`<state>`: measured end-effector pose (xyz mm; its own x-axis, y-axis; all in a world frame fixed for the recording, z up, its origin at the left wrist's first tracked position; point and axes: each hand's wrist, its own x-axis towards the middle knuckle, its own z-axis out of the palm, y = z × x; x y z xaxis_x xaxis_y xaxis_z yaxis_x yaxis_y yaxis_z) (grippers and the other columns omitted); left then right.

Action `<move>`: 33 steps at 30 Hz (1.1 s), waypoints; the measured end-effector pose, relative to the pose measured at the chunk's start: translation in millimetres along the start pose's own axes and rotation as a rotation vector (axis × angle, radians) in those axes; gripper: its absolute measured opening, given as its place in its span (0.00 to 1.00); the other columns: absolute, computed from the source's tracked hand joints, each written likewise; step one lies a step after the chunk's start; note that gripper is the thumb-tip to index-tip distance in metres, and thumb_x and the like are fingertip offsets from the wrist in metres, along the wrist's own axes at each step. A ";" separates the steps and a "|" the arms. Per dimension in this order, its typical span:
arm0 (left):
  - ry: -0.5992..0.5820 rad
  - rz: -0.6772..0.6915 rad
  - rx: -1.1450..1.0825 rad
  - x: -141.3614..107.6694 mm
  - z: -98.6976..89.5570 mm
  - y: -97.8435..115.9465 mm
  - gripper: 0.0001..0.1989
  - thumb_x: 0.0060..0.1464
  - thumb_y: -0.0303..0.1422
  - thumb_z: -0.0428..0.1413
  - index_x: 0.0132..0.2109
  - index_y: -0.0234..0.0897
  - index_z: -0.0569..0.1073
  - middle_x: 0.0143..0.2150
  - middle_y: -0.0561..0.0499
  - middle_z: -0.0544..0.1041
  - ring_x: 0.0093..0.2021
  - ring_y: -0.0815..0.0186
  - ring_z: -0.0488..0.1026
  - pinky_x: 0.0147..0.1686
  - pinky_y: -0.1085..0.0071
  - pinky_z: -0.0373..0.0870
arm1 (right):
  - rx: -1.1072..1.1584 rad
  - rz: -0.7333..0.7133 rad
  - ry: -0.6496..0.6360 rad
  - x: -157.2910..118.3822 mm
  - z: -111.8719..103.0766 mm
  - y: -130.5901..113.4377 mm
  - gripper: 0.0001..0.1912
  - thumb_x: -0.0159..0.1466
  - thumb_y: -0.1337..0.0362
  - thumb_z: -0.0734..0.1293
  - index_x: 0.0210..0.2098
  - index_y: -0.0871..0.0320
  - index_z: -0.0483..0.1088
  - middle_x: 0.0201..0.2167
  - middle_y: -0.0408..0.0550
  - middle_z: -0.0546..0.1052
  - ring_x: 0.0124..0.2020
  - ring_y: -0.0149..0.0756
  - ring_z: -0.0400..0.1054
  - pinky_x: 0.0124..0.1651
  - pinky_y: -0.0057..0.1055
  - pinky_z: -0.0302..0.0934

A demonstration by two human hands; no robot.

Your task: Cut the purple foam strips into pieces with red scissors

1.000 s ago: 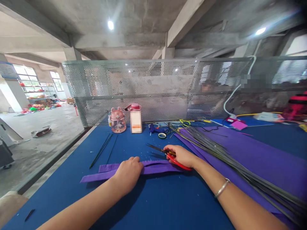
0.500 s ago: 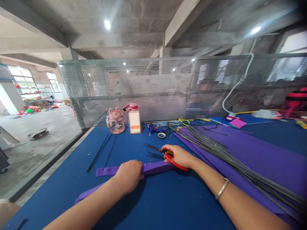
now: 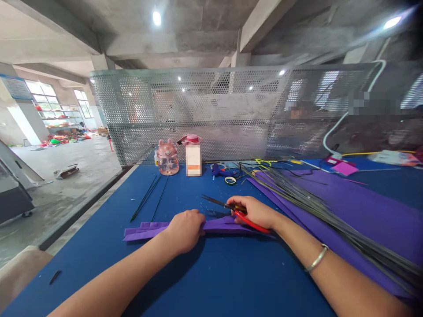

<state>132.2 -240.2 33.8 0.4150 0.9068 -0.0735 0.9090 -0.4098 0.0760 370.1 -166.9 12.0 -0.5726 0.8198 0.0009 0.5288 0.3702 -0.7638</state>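
My left hand (image 3: 185,230) is closed on folded purple strips (image 3: 146,233) that lie across the blue table in front of me. Their left ends stick out beyond my wrist, and the rest runs right beneath my other hand. In my right hand (image 3: 256,212) is a pair of scissors (image 3: 250,222) with red handles. The dark blades point left, just above the strips, and cast a shadow on the table; they look slightly parted. A few thin dark green wires (image 3: 145,198) lie beyond my left hand.
A pink bottle (image 3: 168,158) and a pink-lidded container (image 3: 193,158) stand at the back, near a blue glue gun (image 3: 218,171) and a tape roll (image 3: 230,180). Bundled wires (image 3: 304,202) rest on a purple sheet (image 3: 363,207) at right. A perforated metal screen (image 3: 205,110) rises behind.
The lower purple strip has swung up beside the other, so both now lie together in my left hand. The scissors stay in my right hand. The view has shifted slightly left.
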 end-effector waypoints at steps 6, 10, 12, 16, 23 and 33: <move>0.034 0.015 0.050 -13.8 0.2 -2.5 0.07 0.54 0.29 0.50 0.37 0.38 0.72 0.42 0.45 0.70 0.41 0.59 0.72 0.37 0.65 0.69 | -0.093 -0.005 0.003 -6.0 -9.0 3.5 0.20 0.49 0.68 0.67 0.43 0.61 0.70 0.33 0.48 0.77 0.33 0.37 0.71 0.39 0.31 0.64; 0.071 0.066 0.130 -18.4 1.9 1.7 0.09 0.55 0.26 0.46 0.36 0.38 0.71 0.40 0.45 0.69 0.40 0.60 0.70 0.34 0.66 0.69 | -0.107 -0.067 0.172 -7.1 -8.5 -1.3 0.17 0.52 0.67 0.65 0.42 0.60 0.69 0.34 0.47 0.75 0.34 0.35 0.69 0.39 0.29 0.63; 0.069 0.085 0.146 -19.1 2.1 3.3 0.10 0.54 0.24 0.45 0.36 0.38 0.70 0.41 0.45 0.69 0.40 0.60 0.70 0.33 0.67 0.69 | -0.082 -0.054 0.158 -7.3 -8.4 -3.3 0.18 0.51 0.68 0.66 0.43 0.60 0.68 0.32 0.46 0.75 0.32 0.34 0.68 0.38 0.29 0.63; 0.036 0.063 0.113 -17.0 2.0 1.4 0.10 0.53 0.23 0.45 0.38 0.37 0.69 0.39 0.45 0.71 0.39 0.59 0.71 0.34 0.65 0.69 | -0.044 0.037 -0.031 -8.5 -11.4 -3.0 0.22 0.48 0.68 0.69 0.43 0.60 0.68 0.31 0.44 0.74 0.31 0.34 0.68 0.38 0.30 0.64; 0.059 0.004 0.053 -11.4 -0.4 -12.3 0.09 0.55 0.26 0.45 0.35 0.37 0.70 0.41 0.45 0.70 0.38 0.61 0.73 0.36 0.66 0.68 | 0.000 0.036 -0.018 -8.2 -16.2 1.9 0.22 0.49 0.63 0.71 0.43 0.61 0.67 0.29 0.43 0.73 0.30 0.32 0.68 0.37 0.30 0.63; 0.003 0.146 0.143 -18.5 -1.6 -4.2 0.10 0.53 0.24 0.47 0.40 0.39 0.69 0.37 0.47 0.74 0.37 0.60 0.74 0.34 0.67 0.68 | -0.009 0.012 0.277 -5.9 -24.5 14.2 0.23 0.51 0.59 0.70 0.45 0.58 0.64 0.30 0.45 0.74 0.31 0.35 0.70 0.38 0.32 0.65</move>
<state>120.6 -255.1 36.5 0.5431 0.8368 -0.0694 0.8353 -0.5469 -0.0565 396.3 -155.8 17.0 -0.3734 0.9120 0.1694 0.5408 0.3625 -0.7590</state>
